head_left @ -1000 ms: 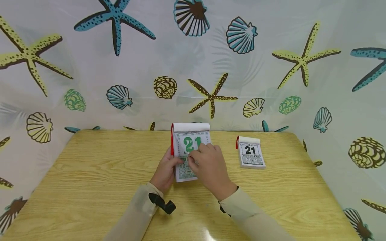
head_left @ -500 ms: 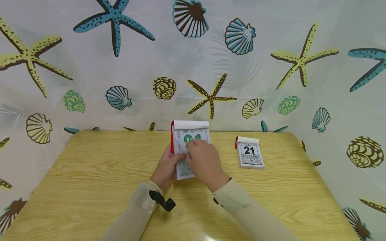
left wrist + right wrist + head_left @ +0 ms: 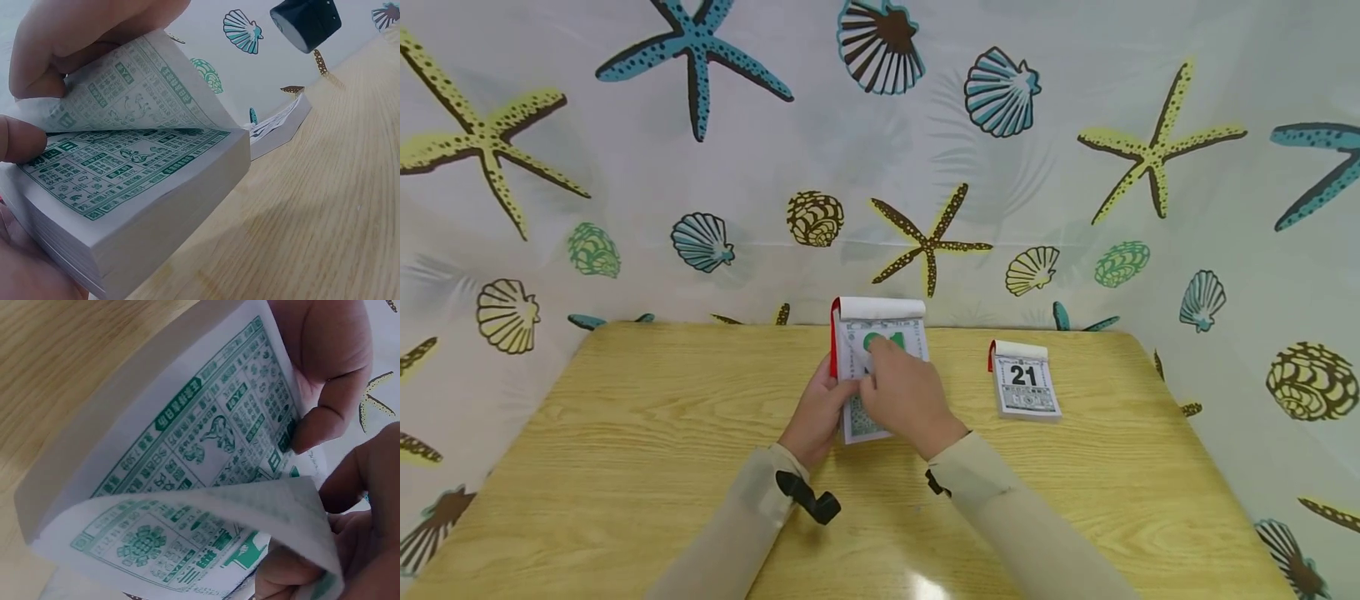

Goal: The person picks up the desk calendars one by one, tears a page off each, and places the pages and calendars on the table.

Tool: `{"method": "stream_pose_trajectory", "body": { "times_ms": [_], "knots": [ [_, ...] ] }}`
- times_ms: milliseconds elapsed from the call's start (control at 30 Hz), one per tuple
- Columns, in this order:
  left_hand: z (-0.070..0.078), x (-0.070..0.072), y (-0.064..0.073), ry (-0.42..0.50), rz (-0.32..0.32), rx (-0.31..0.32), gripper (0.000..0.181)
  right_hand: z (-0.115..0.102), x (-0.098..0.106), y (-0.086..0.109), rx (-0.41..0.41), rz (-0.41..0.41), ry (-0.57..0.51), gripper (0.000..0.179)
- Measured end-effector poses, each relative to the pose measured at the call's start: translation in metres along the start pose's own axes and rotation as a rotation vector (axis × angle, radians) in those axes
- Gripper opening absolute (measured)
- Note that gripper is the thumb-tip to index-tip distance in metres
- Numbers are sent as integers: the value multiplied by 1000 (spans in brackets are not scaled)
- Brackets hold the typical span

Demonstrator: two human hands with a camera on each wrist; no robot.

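Observation:
My left hand grips the left side of a thick tear-off calendar, its thumb pressing on the printed face. The calendar has a red backing and a rolled white strip along its top; my fingers partly cover its large green number. My right hand pinches the top page and holds it peeled up from the lower part of the pad. Beneath it another green-printed page shows in the left wrist view. In the right wrist view the lifted page curls over at my right fingertips.
A smaller tear-off calendar with a black 21 lies on the wooden table, to the right of my hands. Behind the table hangs a cloth printed with starfish and shells.
My right hand has shifted up and left over the page and covers more of the green 21. The left thumb has moved further onto the face, and the calendar has risen slightly.

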State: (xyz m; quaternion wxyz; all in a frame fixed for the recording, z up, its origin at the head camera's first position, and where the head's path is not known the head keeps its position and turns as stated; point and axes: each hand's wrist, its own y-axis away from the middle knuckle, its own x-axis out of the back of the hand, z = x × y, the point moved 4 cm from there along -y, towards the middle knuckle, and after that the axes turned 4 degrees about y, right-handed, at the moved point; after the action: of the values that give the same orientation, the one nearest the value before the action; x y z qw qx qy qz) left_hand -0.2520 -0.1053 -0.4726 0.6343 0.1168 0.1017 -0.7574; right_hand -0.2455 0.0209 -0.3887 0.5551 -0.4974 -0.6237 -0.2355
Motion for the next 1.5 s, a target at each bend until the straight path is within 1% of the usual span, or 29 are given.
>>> {"method": "stream_pose_trajectory", "body": {
  "times_ms": [67,200,267,367,500,633,833,933,1067,1300,1500],
  "knots": [
    [1,-1,0,3,-5,-4,64,2,-2,-1,0,15,-12,7],
    [3,-2,2,4,-12,-13,60,2,-2,-2,24,89,2,18],
    [3,-2,2,5,-11,-13,60,2,-1,-2,36,128,33,25],
    [1,-1,1,8,-13,-8,65,1,1,-2,45,168,93,29],
    [-1,1,1,30,-11,1,69,1,3,-2,63,202,146,30],
    [-3,2,1,46,-2,16,69,0,4,-1,75,225,182,33],
    [-5,3,0,80,7,30,67,1,2,-1,69,226,210,39],
    [-6,3,-1,98,1,34,65,2,1,-2,63,216,206,41],
    [-9,2,-2,118,-8,47,60,3,1,-2,62,193,181,39],
    [-12,-1,-1,139,-38,33,56,3,1,-1,128,167,187,36],
    [-13,-1,0,145,-62,23,57,9,0,1,141,137,175,34]
  ]
}}
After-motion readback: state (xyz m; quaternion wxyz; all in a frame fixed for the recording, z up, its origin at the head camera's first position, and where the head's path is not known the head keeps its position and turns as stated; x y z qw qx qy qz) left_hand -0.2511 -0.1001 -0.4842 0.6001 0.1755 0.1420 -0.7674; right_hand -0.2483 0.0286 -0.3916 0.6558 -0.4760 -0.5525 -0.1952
